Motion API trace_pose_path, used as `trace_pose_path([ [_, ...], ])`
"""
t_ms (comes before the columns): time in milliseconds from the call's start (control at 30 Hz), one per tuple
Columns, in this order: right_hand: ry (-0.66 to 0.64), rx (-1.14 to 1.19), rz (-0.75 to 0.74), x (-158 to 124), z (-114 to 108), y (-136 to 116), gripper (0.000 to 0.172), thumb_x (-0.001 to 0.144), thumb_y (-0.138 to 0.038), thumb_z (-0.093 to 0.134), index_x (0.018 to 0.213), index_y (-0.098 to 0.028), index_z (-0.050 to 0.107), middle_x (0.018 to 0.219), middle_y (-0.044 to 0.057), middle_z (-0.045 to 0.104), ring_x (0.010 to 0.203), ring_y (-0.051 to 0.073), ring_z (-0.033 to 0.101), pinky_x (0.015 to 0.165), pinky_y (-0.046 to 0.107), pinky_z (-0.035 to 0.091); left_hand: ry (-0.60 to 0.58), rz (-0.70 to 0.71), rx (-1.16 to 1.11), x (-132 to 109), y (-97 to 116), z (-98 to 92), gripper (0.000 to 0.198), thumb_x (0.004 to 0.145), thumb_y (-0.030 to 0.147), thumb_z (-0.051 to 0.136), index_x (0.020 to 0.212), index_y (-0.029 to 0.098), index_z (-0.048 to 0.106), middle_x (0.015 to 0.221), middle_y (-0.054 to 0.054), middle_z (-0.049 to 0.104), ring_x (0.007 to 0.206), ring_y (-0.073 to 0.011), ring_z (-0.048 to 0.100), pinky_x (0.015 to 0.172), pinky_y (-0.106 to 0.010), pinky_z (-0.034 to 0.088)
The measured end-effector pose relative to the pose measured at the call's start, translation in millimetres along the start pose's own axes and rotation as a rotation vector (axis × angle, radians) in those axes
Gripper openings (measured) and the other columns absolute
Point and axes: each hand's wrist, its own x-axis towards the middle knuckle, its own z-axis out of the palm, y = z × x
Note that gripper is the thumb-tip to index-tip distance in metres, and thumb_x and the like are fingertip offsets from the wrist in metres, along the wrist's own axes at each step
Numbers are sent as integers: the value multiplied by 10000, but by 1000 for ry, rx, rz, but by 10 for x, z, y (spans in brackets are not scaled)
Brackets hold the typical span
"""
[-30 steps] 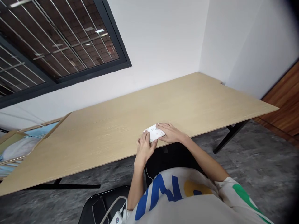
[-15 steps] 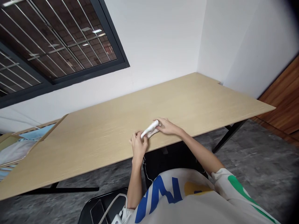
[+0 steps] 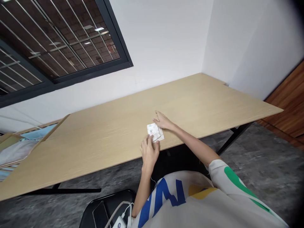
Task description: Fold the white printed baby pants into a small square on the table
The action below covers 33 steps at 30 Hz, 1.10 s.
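A small, squarish white folded piece with faint grey print (image 3: 154,130) lies flat on the table near its front edge. It looks layered, with a second edge showing at its lower right; whether it is cloth or paper I cannot tell. My left hand (image 3: 149,152) is at its lower left edge, fingers apart, fingertips touching or just over it. My right hand (image 3: 163,121) is at its upper right corner with fingers stretched out, the thumb near the corner. Neither hand grips it.
The light wooden table (image 3: 114,126) runs along the white wall below a barred window (image 3: 71,38). At the left is a box with blue and white items (image 3: 21,148). A black stool (image 3: 99,212) with a white device and cable (image 3: 120,221) stands below.
The white folded piece was held up on edge between both hands; now it lies flat on the table. Both hands have loosened, the right moving farther back over the table.
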Motion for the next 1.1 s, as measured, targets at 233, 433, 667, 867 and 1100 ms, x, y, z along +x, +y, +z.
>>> trace_pose_path([
  [233, -370, -142, -452, -467, 162, -249, 609, 1086, -541, 361, 1576, -199, 477, 1663, 95, 410, 1565, 250, 330, 1296, 442, 232, -54, 69, 197, -166, 163, 198, 416, 1041, 359, 480, 1375, 167, 639, 1541, -194, 543, 1450, -406, 455, 1097, -577, 418],
  [433, -428, -311, -345, -532, 256, -16, 663, 1083, -554, 326, 1597, -152, 449, 1693, 113, 321, 1602, 275, 224, 1317, 504, 111, -49, 85, 231, -174, 150, 204, 400, 1037, 370, 496, 1339, 170, 664, 1474, -209, 596, 1419, -373, 502, 1092, -554, 431],
  [667, -309, -302, -182, -533, 187, 136, 737, 1074, -614, 208, 1678, -195, 268, 1733, 81, 227, 1623, 267, 130, 1317, 506, 66, -88, 54, 190, -174, 186, 146, 488, 1057, 429, 444, 1486, 229, 563, 1598, -157, 497, 1492, -354, 429, 1132, -556, 402],
  [867, -245, -255, -186, -519, 168, 111, 696, 1083, -541, 210, 1665, -166, 288, 1730, 123, 257, 1612, 269, 183, 1298, 489, 148, -6, -94, 65, -48, 81, 77, 476, 1043, 417, 455, 1426, 176, 600, 1545, -172, 544, 1406, -336, 517, 1145, -518, 401],
  [1100, -136, -341, -132, -467, 98, 28, 608, 1011, -305, 404, 1577, -82, 381, 1521, 215, 485, 1397, 342, 424, 1170, 506, 334, -38, -262, 67, 164, -56, -6, 422, 1007, 378, 484, 1286, 144, 699, 1473, -170, 605, 1361, -383, 517, 1158, -562, 360],
])
